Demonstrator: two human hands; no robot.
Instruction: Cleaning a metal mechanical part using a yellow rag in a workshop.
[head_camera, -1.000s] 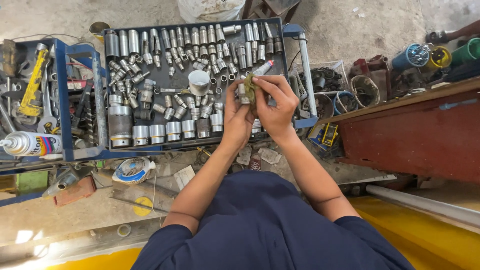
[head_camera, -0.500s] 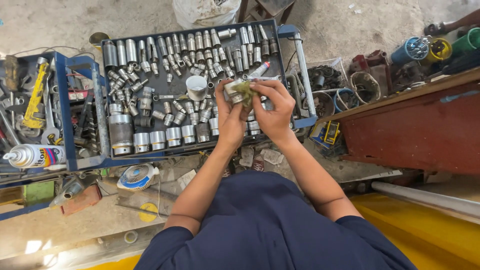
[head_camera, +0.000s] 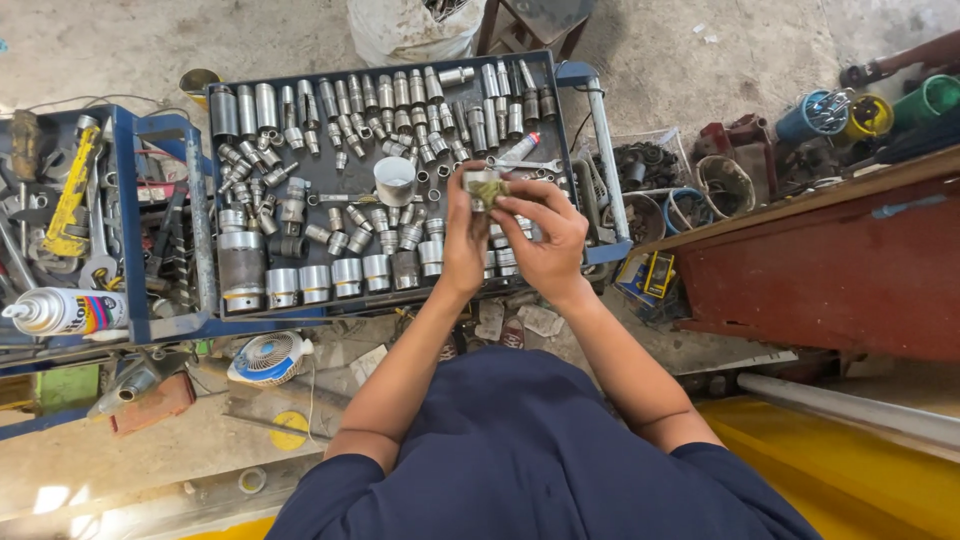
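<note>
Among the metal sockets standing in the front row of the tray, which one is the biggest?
The tall steel socket at the left end of the row; it is clearly wider and taller than the sockets to its right.

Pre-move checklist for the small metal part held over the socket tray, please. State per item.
1. Small metal part held by both hands: ok.
2. Left hand fingers on the part: ok.
3. Right hand fingertips on the part: ok.
4. Part held above the socket tray, not resting in it: ok.
5. White cup upright beside the hands, untouched: ok.
6. Part's condition and kind: cannot tell, too small.
</note>
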